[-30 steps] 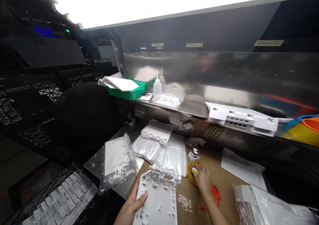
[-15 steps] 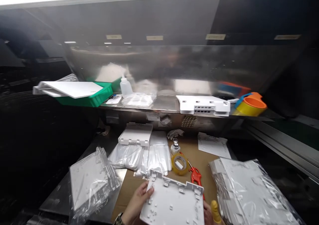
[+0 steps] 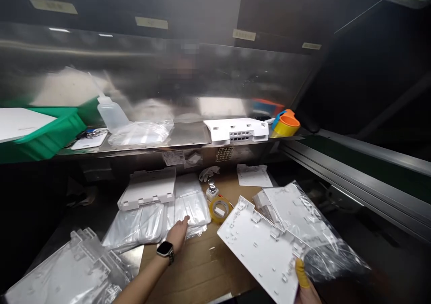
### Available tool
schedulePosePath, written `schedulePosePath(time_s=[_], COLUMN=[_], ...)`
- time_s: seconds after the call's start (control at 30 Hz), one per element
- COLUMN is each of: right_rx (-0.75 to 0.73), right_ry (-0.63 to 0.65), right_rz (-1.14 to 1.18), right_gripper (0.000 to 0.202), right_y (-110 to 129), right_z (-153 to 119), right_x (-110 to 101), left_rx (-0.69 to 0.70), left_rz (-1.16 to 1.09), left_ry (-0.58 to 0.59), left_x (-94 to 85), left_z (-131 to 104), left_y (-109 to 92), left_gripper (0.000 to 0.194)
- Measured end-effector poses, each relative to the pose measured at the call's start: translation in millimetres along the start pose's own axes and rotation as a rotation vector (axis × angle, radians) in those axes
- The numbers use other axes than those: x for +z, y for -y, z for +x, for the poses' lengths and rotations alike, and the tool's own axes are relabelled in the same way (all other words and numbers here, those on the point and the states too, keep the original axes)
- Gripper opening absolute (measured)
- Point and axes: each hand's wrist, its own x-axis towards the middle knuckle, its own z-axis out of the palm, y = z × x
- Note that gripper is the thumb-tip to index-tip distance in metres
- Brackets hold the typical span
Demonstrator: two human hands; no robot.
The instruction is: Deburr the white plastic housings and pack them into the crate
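My right hand [image 3: 305, 286], a yellow cover on one finger, grips the lower right corner of a white plastic housing panel [image 3: 259, 250]. The panel is tilted, with its clips and small posts facing me. My left hand [image 3: 178, 233], with a watch on the wrist, is at the front edge of a stack of clear plastic bags [image 3: 190, 200]. Its fingers are bunched and partly hidden, so whether they pinch a bag is unclear. Another white housing [image 3: 148, 188] rests on more clear bags [image 3: 134, 225] to the left.
Bagged white panels lie at the left [image 3: 63, 272] and right [image 3: 303, 214]. Behind the bags are a tape roll [image 3: 214, 215], a pump bottle [image 3: 212, 191] and a glove [image 3: 208, 173]. The shelf holds a green bin [image 3: 50, 142], squeeze bottle [image 3: 112, 114], white housing [image 3: 237, 130] and yellow-orange tape rolls [image 3: 286, 124].
My left hand has let go of the panel and moved to the clear bags. My right hand keeps the panel, now turned and shifted right. The view has swung to the right.
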Motion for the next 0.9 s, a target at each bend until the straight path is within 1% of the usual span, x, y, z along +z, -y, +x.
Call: schedulePosePath(time_s=[0.07, 0.13, 0.27, 0.43, 0.53, 0.6, 0.63, 0.77, 0.83, 0.9], right_rx=[-0.039, -0.072, -0.111, -0.079, 0.019, 0.078, 0.084, 0.053, 0.027, -0.005], right_ry=[-0.017, -0.031, -0.024, -0.019, -0.028, -0.009, 0.011, 0.092, 0.103, 0.105], right_rz=[0.010, -0.009, -0.038, -0.004, 0.017, 0.020, 0.011, -0.122, -0.185, -0.229], right_gripper=[0.118, 0.118, 0.106, 0.105, 0.105, 0.105, 0.104, 0.094, 0.092, 0.092], right_y=[1.4, 0.5, -5.0, -14.3, -22.0, -28.3, -32.0, -49.7, -59.5, -68.2], right_z=[-10.8, -16.9, -23.5, -26.7, -19.2, -10.7, -6.3, 8.5, 14.6, 20.8], right_x=[7.7, 9.9, 3.8, 0.9, 4.7, 10.3, 14.2, 33.9, 41.8, 45.6], left_rx=[-0.020, -0.026, -0.066, -0.158, -0.173, -0.178, -0.182, -0.206, -0.212, -0.218], left_rz=[-0.086, -0.168, -0.320, -0.499, -0.604, -0.658, -0.676, -0.705, -0.710, -0.718], left_ry=[0.007, 0.012, 0.059, 0.155, 0.152, 0.125, 0.109, 0.055, 0.067, 0.104], left_x=[-5.1, -9.9, -16.4, -21.9, -26.5, -28.5, -28.9, -28.2, -28.5, -29.7], left_z=[8.8, 17.5, 33.3, 47.9, 49.4, 47.5, 46.2, 43.0, 43.9, 46.1], left_y=[7.4, 14.2, 27.9, 45.6, 54.4, 57.5, 58.0, 56.4, 56.0, 57.1], left_gripper=[0.039, 0.035, 0.032, 0.030, 0.030, 0.030, 0.030, 0.031, 0.031, 0.030])
